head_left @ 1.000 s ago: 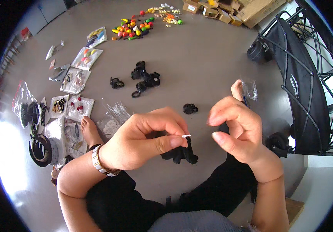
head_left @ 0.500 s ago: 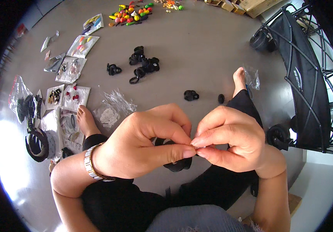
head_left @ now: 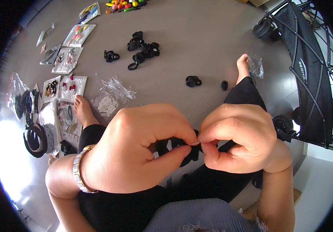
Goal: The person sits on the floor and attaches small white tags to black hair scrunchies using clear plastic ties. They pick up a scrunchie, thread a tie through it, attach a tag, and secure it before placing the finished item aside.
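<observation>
My left hand (head_left: 143,149) and my right hand (head_left: 238,139) meet over my lap, fingertips touching. Both are closed in a pinch with thumb and forefinger. Whatever sits between the tips is too small and covered to make out. Right under and behind the fingertips shows a black looped bundle (head_left: 185,156), looking like hair ties, partly hidden by my left hand. Beyond my hands on the floor lie a black hair-tie bundle (head_left: 193,81) and a smaller black one (head_left: 224,85). Farther off is a group of similar black bundles (head_left: 147,50), with one bundle (head_left: 111,56) to its left.
White plastic strings (head_left: 118,88) and small white tags (head_left: 107,106) lie near my left foot (head_left: 84,110). Bagged hair accessories (head_left: 73,88) and black headbands (head_left: 35,141) line the left. A black folding cart (head_left: 303,65) stands at right. Colourful toy pieces (head_left: 125,4) lie far off.
The view has tipped slightly, so floor things sit higher. My left thumb and forefinger have parted somewhat, and my right fingers have curled more; the fingertips still meet.
</observation>
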Motion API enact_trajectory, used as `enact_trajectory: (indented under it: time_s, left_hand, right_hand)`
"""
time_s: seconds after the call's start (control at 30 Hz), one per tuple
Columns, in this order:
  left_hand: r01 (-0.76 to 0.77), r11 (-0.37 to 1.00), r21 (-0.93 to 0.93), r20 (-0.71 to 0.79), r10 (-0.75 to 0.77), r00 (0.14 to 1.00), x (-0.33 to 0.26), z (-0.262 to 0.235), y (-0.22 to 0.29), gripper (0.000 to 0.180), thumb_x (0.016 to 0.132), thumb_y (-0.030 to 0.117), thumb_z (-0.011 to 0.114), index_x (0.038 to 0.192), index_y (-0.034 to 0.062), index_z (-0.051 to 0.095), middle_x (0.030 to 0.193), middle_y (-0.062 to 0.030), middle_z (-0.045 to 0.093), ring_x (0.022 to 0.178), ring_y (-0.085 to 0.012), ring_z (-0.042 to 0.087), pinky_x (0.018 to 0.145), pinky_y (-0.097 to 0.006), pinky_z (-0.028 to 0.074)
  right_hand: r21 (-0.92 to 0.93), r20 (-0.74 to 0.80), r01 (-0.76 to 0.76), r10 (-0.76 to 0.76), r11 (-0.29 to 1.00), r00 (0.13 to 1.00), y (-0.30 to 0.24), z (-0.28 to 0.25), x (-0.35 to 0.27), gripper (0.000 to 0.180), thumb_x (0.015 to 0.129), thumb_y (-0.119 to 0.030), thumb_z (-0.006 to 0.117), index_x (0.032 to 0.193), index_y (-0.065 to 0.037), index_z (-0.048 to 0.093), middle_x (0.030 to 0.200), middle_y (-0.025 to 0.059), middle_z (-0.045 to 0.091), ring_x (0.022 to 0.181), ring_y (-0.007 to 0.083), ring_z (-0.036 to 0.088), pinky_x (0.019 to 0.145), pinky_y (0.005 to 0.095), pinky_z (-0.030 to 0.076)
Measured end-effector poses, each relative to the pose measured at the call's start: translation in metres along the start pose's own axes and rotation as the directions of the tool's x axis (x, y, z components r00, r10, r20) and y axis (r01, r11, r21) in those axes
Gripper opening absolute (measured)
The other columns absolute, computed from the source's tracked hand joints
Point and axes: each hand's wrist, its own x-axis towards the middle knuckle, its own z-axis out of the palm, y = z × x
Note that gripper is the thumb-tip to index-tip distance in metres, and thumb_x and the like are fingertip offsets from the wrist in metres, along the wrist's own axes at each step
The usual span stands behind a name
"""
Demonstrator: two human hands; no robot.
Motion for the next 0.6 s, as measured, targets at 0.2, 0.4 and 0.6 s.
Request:
enact_trajectory:
  time_s: [0.2, 0.4, 0.6]
  left_hand:
    - [0.300, 0.787, -0.540, 0.121, -0.281, 0.952, 0.001, 0.005, -0.011, 0.011, 0.074, -0.008, 0.057, 0.084, -0.0026, 0.058, 0.085, -0.0080, 0.058, 0.069, -0.0104, 0.056, 0.057, -0.020, 0.043]
    - [0.414, 0.695, -0.588, 0.302, -0.287, 0.909, 0.007, 0.002, -0.014, 0.006, 0.077, -0.005, 0.057, 0.083, -0.0015, 0.057, 0.086, -0.0070, 0.057, 0.067, -0.0082, 0.053, 0.055, -0.018, 0.043]
    - [0.444, 0.636, -0.632, 0.322, -0.305, 0.896, 0.009, 0.003, -0.011, 0.006, 0.079, 0.001, 0.060, 0.082, -0.0017, 0.056, 0.081, -0.0046, 0.055, 0.061, -0.0071, 0.051, 0.051, -0.017, 0.041]
  right_hand:
    - [0.076, 0.156, -0.252, 0.239, 0.965, 0.959, -0.015, -0.007, 0.003, 0.025, 0.063, 0.005, 0.064, 0.082, -0.007, 0.055, 0.069, 0.0019, 0.056, 0.048, 0.0101, 0.054, 0.042, 0.0213, 0.041]
    - [0.178, 0.257, -0.460, 0.410, 0.870, 0.875, -0.019, -0.013, 0.000, 0.025, 0.063, 0.007, 0.063, 0.082, -0.006, 0.052, 0.070, 0.0043, 0.056, 0.050, 0.0107, 0.054, 0.048, 0.0210, 0.042]
    - [0.390, 0.328, -0.684, 0.601, 0.616, 0.729, -0.021, -0.014, -0.004, 0.026, 0.063, 0.008, 0.061, 0.081, -0.006, 0.048, 0.070, 0.0068, 0.056, 0.053, 0.0113, 0.054, 0.054, 0.0207, 0.044]
